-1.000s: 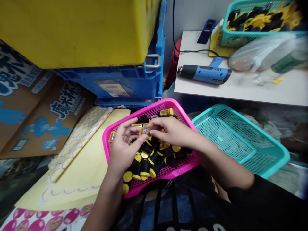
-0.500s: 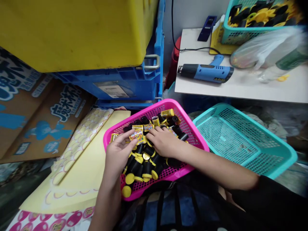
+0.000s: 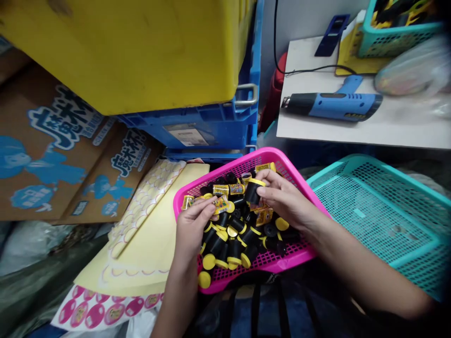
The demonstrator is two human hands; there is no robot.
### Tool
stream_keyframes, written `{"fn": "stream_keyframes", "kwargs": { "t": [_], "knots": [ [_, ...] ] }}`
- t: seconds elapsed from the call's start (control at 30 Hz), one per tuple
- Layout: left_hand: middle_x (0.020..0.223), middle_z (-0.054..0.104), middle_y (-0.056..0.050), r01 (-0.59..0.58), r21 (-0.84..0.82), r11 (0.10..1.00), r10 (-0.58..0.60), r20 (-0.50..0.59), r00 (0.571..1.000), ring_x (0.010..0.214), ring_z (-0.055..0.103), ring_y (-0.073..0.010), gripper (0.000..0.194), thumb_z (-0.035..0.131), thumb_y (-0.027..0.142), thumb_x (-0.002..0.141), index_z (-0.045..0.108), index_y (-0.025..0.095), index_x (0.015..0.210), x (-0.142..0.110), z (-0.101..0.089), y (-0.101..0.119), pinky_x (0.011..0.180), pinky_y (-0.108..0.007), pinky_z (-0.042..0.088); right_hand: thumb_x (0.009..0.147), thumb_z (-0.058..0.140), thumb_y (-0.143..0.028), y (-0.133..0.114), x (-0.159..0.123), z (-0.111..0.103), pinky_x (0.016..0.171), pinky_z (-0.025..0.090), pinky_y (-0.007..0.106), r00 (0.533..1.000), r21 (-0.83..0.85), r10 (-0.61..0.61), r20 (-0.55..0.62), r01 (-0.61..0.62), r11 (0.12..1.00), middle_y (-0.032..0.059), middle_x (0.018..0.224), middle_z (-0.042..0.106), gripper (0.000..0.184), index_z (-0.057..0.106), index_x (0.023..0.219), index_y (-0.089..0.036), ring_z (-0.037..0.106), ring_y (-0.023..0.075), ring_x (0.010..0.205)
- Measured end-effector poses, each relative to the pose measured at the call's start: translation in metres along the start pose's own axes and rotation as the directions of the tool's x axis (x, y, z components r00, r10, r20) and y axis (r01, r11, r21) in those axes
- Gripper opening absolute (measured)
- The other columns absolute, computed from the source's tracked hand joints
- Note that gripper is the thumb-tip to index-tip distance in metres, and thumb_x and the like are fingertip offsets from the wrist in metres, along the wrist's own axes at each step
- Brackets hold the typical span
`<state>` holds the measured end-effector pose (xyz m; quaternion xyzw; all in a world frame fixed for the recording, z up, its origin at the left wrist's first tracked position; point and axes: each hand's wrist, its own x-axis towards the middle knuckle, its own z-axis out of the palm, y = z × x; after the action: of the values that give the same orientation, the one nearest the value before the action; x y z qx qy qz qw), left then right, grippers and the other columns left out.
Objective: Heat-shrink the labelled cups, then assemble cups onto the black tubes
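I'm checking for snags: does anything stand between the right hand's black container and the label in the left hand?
Nothing visible does. The right hand holds the container, the left hand the label; pieces seen in the gap between appear to lie lower, in the basket.

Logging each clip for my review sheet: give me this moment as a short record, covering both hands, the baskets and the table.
Left hand: pinches a yellow printed wrapper
Right hand: holds a black canister with a yellow cap
Pink basket: beneath both hands, holding jumbled black-and-yellow canisters
Lower teal basket: right of the pink basket
White table: bears a blue-and-black heat gun and another teal basket
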<state>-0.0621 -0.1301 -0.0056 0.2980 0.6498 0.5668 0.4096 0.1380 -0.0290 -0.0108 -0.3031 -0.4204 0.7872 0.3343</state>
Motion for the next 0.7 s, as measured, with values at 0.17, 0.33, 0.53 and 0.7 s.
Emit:
{"fn": "stream_keyframes", "kwargs": {
  "t": [0.17,0.33,0.53,0.7],
  "knots": [
    [0.100,0.072,-0.009,0.044,-0.045,0.998,-0.044,0.003,0.999,0.070,0.066,-0.0141,0.035,0.086,0.042,0.063,0.080,0.019,0.090,-0.001,0.000,-0.007,0.059,-0.024,0.056,0.069,0.078,-0.033,-0.003,-0.004,0.010,0.071,0.050,0.021,0.993,0.233,0.077,0.085,-0.095,0.968,0.0005,0.094,0.056,0.056,0.048,0.115,-0.022,0.059,0.0099,0.079],
    [0.102,0.073,-0.010,0.048,-0.032,0.998,-0.047,0.030,0.998,0.069,0.065,-0.0132,0.034,0.084,0.041,0.067,0.080,0.020,0.093,-0.003,0.001,-0.011,0.060,-0.024,0.055,0.070,0.079,-0.028,0.002,-0.005,0.012,0.071,0.048,0.019,0.987,0.096,-0.001,0.162,-0.015,0.995,-0.0011,0.092,0.054,0.048,0.045,0.102,-0.020,0.057,0.0072,0.078],
    [0.103,0.071,-0.007,0.017,-0.052,0.998,-0.015,0.035,0.999,0.085,0.067,-0.0190,0.032,0.085,0.041,0.066,0.080,0.021,0.091,-0.001,0.004,-0.011,0.059,-0.023,0.055,0.086,0.067,-0.035,0.000,-0.013,0.011,0.074,0.050,0.025,0.970,-0.304,-0.156,0.185,0.207,0.930,0.0046,0.098,0.061,0.031,0.054,0.109,-0.018,0.059,0.0120,0.085],
    [0.101,0.072,-0.007,-0.060,-0.018,0.998,0.061,0.032,0.998,0.096,0.066,-0.0214,0.030,0.083,0.042,0.069,0.080,0.022,0.092,-0.001,0.004,-0.011,0.076,-0.028,0.057,0.088,0.067,-0.031,-0.002,-0.015,0.008,0.104,0.045,0.037,0.905,-0.436,-0.339,0.256,0.421,0.796,0.0051,0.117,0.063,0.029,0.064,0.115,-0.021,0.059,0.0172,0.112]
  ]
}}
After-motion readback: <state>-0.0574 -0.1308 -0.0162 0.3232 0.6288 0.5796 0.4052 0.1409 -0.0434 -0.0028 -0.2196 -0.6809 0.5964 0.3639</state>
